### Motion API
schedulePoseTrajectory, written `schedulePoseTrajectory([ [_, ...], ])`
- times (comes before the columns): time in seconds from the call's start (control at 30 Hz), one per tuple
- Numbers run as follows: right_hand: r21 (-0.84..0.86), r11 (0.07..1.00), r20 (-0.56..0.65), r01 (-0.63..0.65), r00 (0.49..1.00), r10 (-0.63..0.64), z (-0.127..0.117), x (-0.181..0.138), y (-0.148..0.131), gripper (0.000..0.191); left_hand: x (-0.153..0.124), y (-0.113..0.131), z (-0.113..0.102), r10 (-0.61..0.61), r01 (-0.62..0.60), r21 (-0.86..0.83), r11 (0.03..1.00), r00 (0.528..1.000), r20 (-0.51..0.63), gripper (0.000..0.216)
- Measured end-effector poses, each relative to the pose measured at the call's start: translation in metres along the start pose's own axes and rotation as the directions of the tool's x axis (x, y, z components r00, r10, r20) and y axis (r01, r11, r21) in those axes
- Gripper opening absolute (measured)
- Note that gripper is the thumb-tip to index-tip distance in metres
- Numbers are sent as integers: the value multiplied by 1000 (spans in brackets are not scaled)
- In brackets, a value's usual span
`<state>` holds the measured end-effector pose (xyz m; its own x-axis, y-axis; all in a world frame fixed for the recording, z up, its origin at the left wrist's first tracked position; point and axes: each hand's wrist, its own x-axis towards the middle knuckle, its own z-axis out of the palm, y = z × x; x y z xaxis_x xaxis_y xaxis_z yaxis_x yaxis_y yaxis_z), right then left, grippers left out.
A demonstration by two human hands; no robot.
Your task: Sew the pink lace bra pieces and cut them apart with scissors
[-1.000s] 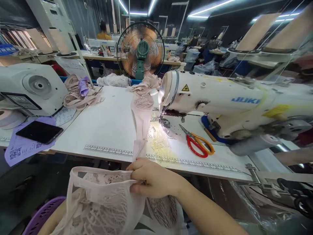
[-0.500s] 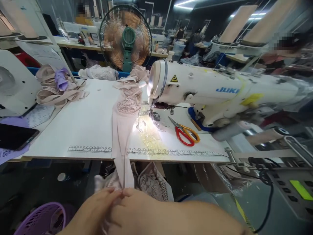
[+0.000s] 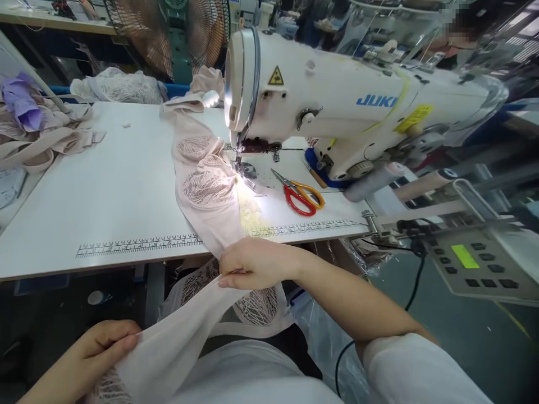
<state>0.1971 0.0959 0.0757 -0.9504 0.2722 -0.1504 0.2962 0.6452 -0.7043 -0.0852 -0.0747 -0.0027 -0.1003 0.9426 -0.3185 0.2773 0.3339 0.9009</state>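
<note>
A pale pink lace bra (image 3: 208, 185) lies on the white sewing table, its cups beside the needle of the sewing machine (image 3: 337, 95). Its band runs over the table's front edge to my right hand (image 3: 256, 264), whose fingers are closed on it. From there pale fabric stretches down to my left hand (image 3: 107, 348), which pinches it at lower left, with more lace hanging below. Another lace cup (image 3: 256, 306) rests under the table edge, near my lap. Whether these pieces are joined is hidden by my right hand.
Scissors with red and orange handles (image 3: 301, 193) lie right of the needle. A printed ruler strip (image 3: 138, 245) follows the front edge. Pink straps with a purple piece (image 3: 25, 106) are heaped at left. A fan (image 3: 177, 39) stands behind, a control panel (image 3: 471, 264) at right.
My hands were together at the table's front; now the left has drawn away down-left and the fabric is stretched between them. The bra cups have spread nearer the needle. The view has shifted.
</note>
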Motion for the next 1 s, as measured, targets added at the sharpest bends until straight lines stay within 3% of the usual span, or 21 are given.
schedulePoseTrajectory([
  [0.07,29,995,-37,-93,995,94,3,7,0,27,20,-5,-10,-65,55,56,997,979,195,39],
  [0.13,73,985,-55,-155,986,159,6,12,-2,27,38,-5,-16,-47,7,140,990,955,292,27],
  [0.2,134,971,-37,-198,978,205,6,17,-5,28,50,3,-12,38,-96,191,977,957,289,13],
  [0.27,228,948,24,-224,974,224,4,19,-9,29,52,18,2,152,-200,173,964,955,255,23],
  [0.37,358,907,114,-224,974,196,-2,21,-12,31,46,47,36,332,-340,11,940,926,180,17],
  [0.43,385,898,140,-211,976,169,-6,20,-14,32,42,60,55,389,-379,-103,920,914,117,9],
  [0.53,378,903,123,-203,978,168,-12,17,-15,29,42,67,66,342,-310,-231,922,933,113,5],
  [0.67,403,888,87,-221,975,204,-17,16,-15,24,45,64,65,151,-69,-391,918,971,185,21],
  [0.77,424,886,77,-190,982,174,-17,17,-13,22,43,67,67,14,63,-473,879,987,158,31],
  [1.0,366,925,24,-106,994,105,-14,21,-8,15,43,71,73,-33,76,-445,892,994,103,33],
])
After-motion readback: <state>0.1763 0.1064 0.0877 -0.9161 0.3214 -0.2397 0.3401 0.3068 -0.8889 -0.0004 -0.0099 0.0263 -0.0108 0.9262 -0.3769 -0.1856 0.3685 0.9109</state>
